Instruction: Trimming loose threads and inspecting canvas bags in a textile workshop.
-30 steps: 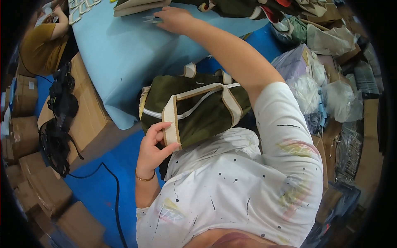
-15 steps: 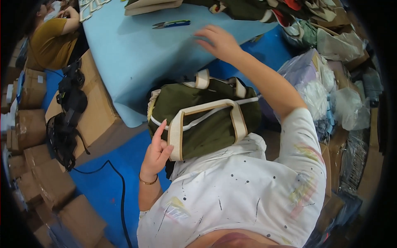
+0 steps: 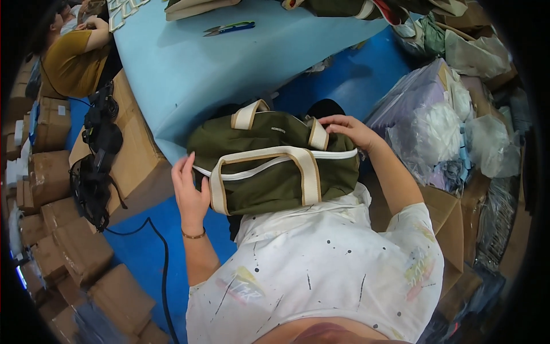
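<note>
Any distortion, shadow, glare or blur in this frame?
Head view: black, rounded fisheye corners; head view: blue table covering darkens toward the green bag; head view: pale highlights on clear plastic; head view: left hand and right hand fairly sharp.

There is one green bag (image 3: 263,192). It has two straps (image 3: 311,179) and one white zipper (image 3: 338,155). There are two hands (image 3: 192,195), one bracelet (image 3: 193,235), one pair of scissors (image 3: 243,26), one blue surface (image 3: 183,69) and lots of brown boxes (image 3: 52,169), too many to count.

The duffel bag (image 3: 266,186) is matt cloth with woven webbing handles (image 3: 311,179); the counter (image 3: 172,74) looks smooth, the clear plastic bag (image 3: 488,142) glossy.
</note>
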`<state>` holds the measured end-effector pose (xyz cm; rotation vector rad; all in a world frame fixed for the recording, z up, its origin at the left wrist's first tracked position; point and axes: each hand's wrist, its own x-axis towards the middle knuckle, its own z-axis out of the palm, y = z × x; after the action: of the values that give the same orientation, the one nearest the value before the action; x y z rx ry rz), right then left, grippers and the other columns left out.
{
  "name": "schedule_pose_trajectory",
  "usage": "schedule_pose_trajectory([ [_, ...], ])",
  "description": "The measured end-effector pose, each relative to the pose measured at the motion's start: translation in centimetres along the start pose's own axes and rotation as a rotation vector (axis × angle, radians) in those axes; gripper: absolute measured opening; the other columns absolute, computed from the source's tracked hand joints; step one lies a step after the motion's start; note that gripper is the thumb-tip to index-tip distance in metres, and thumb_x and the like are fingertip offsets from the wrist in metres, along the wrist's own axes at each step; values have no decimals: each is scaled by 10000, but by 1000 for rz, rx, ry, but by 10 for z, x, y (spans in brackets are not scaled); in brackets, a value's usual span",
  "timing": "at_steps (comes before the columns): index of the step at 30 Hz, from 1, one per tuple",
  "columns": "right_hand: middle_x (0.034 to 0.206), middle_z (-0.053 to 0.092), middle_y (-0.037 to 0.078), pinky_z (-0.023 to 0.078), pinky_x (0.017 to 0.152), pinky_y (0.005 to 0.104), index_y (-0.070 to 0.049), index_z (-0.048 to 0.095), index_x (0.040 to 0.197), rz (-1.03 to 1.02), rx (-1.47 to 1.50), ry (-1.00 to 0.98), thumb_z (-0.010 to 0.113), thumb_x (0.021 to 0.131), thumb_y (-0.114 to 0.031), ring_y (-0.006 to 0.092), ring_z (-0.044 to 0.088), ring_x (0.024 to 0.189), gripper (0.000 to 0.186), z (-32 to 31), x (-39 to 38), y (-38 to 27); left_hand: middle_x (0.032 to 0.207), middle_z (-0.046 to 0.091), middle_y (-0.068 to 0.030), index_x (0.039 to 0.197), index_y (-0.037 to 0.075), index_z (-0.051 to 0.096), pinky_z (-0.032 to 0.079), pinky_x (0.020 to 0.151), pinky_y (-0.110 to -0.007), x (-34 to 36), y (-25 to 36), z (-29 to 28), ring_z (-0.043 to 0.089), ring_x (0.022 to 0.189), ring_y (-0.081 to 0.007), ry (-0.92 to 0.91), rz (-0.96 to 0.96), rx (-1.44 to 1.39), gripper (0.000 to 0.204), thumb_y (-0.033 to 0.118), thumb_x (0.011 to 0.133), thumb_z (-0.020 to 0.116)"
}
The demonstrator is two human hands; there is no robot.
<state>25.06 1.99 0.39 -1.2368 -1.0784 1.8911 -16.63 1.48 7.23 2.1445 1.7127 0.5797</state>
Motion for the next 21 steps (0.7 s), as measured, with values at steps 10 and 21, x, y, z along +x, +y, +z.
schedule_pose_trajectory([
  [10,862,638,24,465,737,225,-52,544,1242,-103,-253,-106,658,810,-48,78,576,782,447,29,-8,-27,872,596,-95,1178,29,570,444,851,-296,59,-14,20,582,873,-268,-233,5,-671,582,-82,607,585],
  [21,709,588,8,430,620,179,6,612,1059,-842,-476,476,556,896,-87,57,536,649,196,-18,-68,-128,757,576,-102,874,-34,663,435,623,-300,30,40,-45,559,684,-238,476,651,-329,187,-53,688,643],
])
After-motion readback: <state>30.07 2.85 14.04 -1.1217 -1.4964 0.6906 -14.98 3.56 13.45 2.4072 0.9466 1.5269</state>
